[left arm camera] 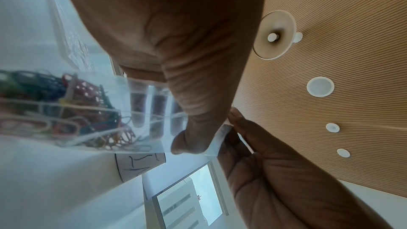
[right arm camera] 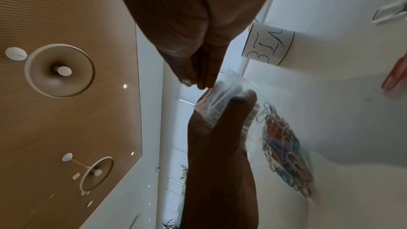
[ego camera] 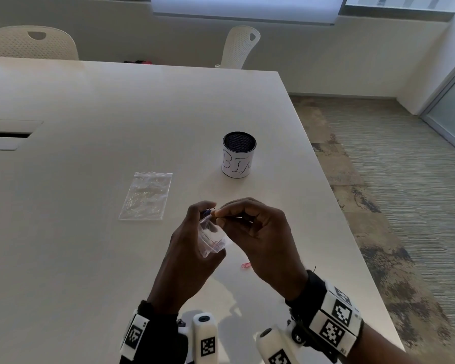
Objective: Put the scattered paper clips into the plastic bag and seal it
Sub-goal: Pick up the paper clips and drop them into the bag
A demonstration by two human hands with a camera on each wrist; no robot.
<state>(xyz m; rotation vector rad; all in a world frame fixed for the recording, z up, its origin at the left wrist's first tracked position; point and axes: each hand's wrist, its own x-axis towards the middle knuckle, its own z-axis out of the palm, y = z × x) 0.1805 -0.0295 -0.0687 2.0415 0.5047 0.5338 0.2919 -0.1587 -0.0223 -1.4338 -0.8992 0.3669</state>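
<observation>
A small clear plastic bag (ego camera: 212,241) hangs above the table, and my left hand (ego camera: 205,218) grips it near its top. Several coloured paper clips (left arm camera: 72,111) lie bunched in its bottom, also plain in the right wrist view as paper clips (right arm camera: 284,147). My right hand (ego camera: 218,213) pinches the bag's top edge between thumb and forefinger, right beside the left thumb (left arm camera: 193,128). One pink paper clip (ego camera: 245,265) lies on the table under my right hand. In the right wrist view a pale clip (right arm camera: 389,12) lies further off on the table.
A second clear bag (ego camera: 146,195) lies flat on the white table (ego camera: 90,127) to the left of my hands. A black mesh cup with a paper label reading BIN (ego camera: 239,154) stands behind them. The table's right edge (ego camera: 352,245) is close. Two chairs stand at the far side.
</observation>
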